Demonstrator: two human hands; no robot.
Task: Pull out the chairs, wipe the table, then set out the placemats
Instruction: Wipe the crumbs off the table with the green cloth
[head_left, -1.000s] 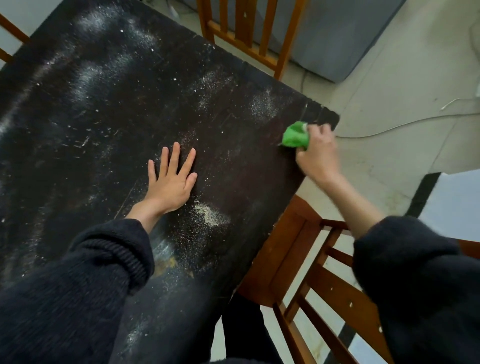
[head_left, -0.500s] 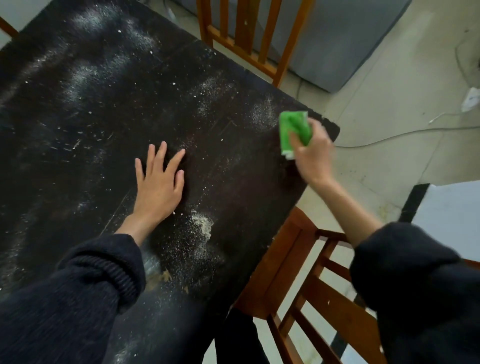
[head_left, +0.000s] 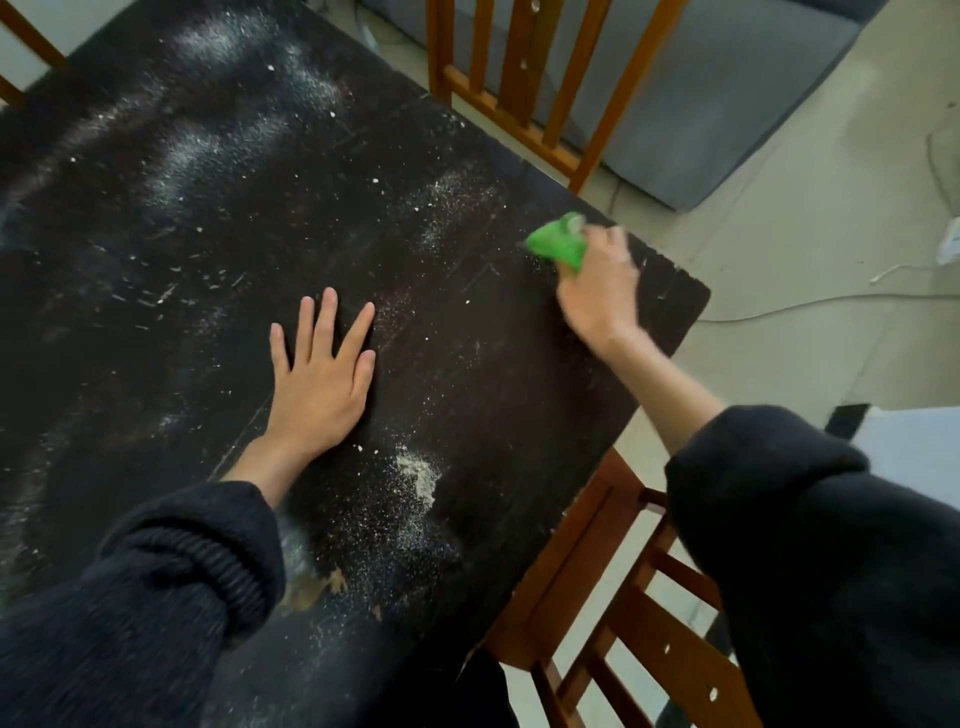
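Green crumpled cloth, clamped in the right hand, wipes the dusty dark wooden table at right of frame; left hand lies flat, fingers spread. Crumbs may scatter floorward.

Soft daylight fills the room, bright on the pale floor and dim on the dark tabletop. A white shine spreads over the tabletop's far part. The right hand and its green cloth look smeared. Straight lines bend near the edges of the picture.
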